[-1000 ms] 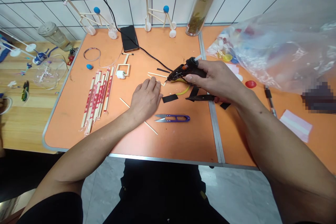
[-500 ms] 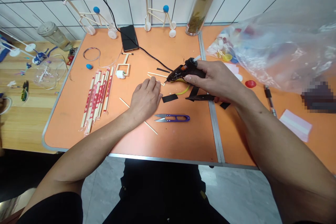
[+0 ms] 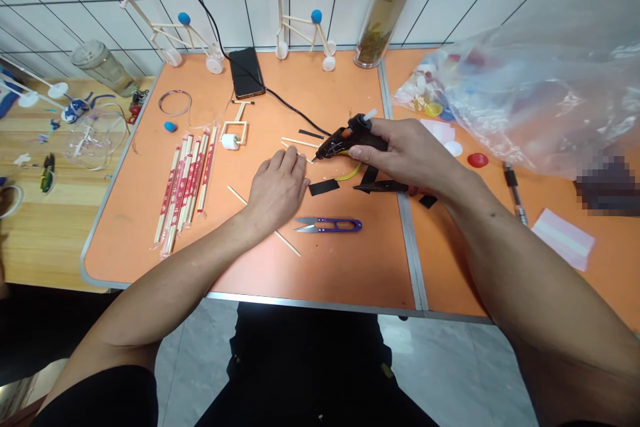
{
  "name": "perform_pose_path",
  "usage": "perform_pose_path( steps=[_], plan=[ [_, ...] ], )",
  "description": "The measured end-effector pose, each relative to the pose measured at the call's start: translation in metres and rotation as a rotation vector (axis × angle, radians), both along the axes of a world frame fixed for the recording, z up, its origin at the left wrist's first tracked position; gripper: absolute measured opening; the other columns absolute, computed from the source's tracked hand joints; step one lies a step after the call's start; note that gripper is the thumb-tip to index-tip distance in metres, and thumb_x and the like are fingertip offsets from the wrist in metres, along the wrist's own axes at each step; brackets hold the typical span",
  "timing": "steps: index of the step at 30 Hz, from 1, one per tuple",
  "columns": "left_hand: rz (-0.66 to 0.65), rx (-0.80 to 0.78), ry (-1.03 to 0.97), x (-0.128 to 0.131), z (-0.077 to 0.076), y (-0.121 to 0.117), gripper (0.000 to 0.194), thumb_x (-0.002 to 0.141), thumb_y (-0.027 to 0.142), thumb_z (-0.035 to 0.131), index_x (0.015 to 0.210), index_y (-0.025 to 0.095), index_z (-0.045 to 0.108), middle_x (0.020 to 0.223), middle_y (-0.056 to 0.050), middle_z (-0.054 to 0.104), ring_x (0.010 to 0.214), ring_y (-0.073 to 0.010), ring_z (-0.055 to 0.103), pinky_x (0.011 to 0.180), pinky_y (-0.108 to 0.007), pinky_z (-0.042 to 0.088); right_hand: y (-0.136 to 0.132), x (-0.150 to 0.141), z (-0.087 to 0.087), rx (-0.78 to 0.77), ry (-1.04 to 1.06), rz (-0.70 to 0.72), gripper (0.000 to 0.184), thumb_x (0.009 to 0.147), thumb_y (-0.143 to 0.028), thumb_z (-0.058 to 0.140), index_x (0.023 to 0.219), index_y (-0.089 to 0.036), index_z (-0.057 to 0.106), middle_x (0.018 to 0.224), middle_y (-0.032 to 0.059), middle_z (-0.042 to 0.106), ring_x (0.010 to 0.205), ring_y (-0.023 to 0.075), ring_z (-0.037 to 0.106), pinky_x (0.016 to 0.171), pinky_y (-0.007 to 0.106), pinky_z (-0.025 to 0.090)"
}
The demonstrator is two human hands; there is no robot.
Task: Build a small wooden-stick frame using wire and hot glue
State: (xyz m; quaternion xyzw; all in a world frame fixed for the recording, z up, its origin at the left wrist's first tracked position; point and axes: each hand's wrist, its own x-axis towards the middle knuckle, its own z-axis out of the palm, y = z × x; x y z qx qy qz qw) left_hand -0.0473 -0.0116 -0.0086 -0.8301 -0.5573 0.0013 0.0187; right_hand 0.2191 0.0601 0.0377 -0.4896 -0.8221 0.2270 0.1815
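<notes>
My right hand [image 3: 395, 147] is closed round a black hot glue gun [image 3: 345, 137], a pale glue stick jutting from its back. The nozzle points down at the end of a thin wooden stick [image 3: 286, 144] on the table. My left hand [image 3: 277, 187] rests on the table, its fingers together and pressed over that stick, hiding part of it. Another wooden stick [image 3: 303, 142] lies just beyond. Under my right hand are dark-tipped pliers [image 3: 383, 185] with a yellow handle part and black strips [image 3: 324, 187]. Purple thread snips [image 3: 327, 225] lie nearer me.
Wrapped chopsticks [image 3: 187, 183] and a small stick frame with a white roller [image 3: 230, 141] lie left. Two stick tricycle models [image 3: 305, 33], a phone [image 3: 247, 73] and a tall bottle [image 3: 390, 10] stand behind. A plastic bag [image 3: 520, 93] spreads right; the gun's cord [image 3: 295, 110] crosses the table.
My right hand and the glue gun have shifted very slightly left and down, the gun's back end tilting a little. My left hand stays in place.
</notes>
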Motion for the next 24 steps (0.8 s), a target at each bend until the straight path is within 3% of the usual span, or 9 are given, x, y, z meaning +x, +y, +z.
perform_pose_path(
  steps=[8,24],
  plan=[
    [0.003,-0.004,-0.049,0.0002,0.0,0.0001,0.052,0.12,0.028,0.047,0.167,0.01,0.061,0.174,-0.025,0.06,0.154,-0.0403,0.059,0.118,-0.054,0.057,0.0004,0.0008,-0.0003,0.026,0.016,0.016,0.036,0.103,-0.058,0.07,0.115,-0.028,0.086,0.085,0.0055,0.08,0.082,0.0334,0.072,0.074,0.042,0.045],
    [0.002,-0.002,-0.049,0.0003,-0.0006,-0.0003,0.053,0.121,0.028,0.044,0.167,0.007,0.06,0.175,-0.027,0.059,0.154,-0.0413,0.059,0.119,-0.056,0.057,0.0016,0.0002,-0.003,0.024,0.041,0.024,0.04,0.103,-0.063,0.069,0.116,-0.028,0.085,0.088,0.0056,0.081,0.083,0.0332,0.072,0.074,0.04,0.044]
  ],
)
